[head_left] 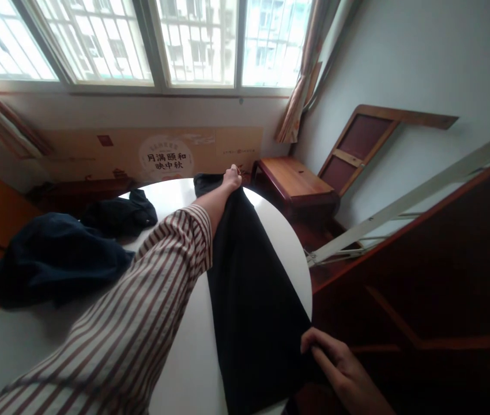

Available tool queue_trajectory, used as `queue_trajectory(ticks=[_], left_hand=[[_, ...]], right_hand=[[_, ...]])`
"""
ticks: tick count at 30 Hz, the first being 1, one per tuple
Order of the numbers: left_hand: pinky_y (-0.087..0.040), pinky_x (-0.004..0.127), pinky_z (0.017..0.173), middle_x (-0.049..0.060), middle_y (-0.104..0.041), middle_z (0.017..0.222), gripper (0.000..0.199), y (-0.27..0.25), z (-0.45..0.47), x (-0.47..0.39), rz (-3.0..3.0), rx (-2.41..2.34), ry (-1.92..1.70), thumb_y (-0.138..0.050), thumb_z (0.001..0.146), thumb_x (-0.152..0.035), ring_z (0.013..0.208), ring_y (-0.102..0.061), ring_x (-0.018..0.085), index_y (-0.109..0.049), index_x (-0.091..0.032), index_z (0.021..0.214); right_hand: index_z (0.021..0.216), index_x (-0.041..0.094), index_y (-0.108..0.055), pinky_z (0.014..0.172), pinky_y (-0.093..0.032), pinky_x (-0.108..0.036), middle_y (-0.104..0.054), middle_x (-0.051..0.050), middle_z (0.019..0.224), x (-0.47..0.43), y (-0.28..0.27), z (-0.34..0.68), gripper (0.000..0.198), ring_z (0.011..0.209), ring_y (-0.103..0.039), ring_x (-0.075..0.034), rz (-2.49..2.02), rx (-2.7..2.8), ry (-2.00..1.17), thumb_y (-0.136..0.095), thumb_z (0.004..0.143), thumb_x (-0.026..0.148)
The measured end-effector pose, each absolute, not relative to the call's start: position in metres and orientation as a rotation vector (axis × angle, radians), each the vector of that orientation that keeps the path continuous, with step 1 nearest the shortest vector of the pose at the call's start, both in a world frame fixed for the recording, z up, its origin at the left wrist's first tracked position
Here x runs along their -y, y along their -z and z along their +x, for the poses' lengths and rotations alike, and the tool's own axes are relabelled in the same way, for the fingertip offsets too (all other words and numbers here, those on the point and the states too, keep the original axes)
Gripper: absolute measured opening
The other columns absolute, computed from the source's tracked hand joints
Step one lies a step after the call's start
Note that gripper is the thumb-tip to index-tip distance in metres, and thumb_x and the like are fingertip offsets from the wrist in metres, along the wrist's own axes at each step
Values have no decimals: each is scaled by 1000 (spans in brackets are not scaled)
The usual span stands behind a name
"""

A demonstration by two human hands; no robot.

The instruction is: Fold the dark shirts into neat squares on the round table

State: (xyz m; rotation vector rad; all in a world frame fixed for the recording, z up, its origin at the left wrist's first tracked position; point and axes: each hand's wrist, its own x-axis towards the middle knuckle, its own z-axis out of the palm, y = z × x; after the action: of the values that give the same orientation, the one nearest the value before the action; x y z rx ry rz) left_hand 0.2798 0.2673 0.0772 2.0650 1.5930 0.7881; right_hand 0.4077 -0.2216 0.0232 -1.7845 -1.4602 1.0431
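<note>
A pair of black trousers (253,300), apparently folded lengthwise, lies stretched across the round white table (184,357). At the far end, my left hand (231,177) is closed on the cloth, its arm reaching out over the table. My right hand (329,354) pinches the near right edge of the trousers, by the table's rim. The cloth between the two hands is fairly flat and taut. Part of the right fingertips is hidden by the fabric.
A dark blue garment (59,253) and a black garment (119,213) lie bunched on the table's left. Beyond the right rim stand a wooden stool (297,178), a leaning wooden panel (353,150) and a pale metal frame (383,225). Barred windows (197,46) line the back.
</note>
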Motion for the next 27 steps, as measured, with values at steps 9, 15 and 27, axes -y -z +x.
queue_trajectory(ticks=[9,15,27], left_hand=[[-46,27,92,12,-69,110,18,-68,260,-219,2211,-1448,-594,-59,92,-25,105,-64,23,-64,-14,104],[-47,33,91,17,-67,113,39,-52,157,-150,2310,-1723,-365,-63,88,-36,109,-64,30,-56,-12,118],[-43,32,60,8,-67,78,51,-44,117,95,2614,-1055,-160,-47,88,-72,67,-67,25,-54,-22,91]], right_hand=[[130,22,-49,65,-54,-27,-69,-2,79,226,-2,426,57,73,-68,-20,-1764,1137,-1176,-51,90,62],[134,23,-41,75,-56,-32,-67,-2,86,226,11,432,72,81,-69,-22,-1777,1128,-1002,-68,79,62],[142,27,-31,70,-58,-36,-73,-6,93,217,-1,420,81,74,-71,-23,-1444,943,-1388,-70,80,60]])
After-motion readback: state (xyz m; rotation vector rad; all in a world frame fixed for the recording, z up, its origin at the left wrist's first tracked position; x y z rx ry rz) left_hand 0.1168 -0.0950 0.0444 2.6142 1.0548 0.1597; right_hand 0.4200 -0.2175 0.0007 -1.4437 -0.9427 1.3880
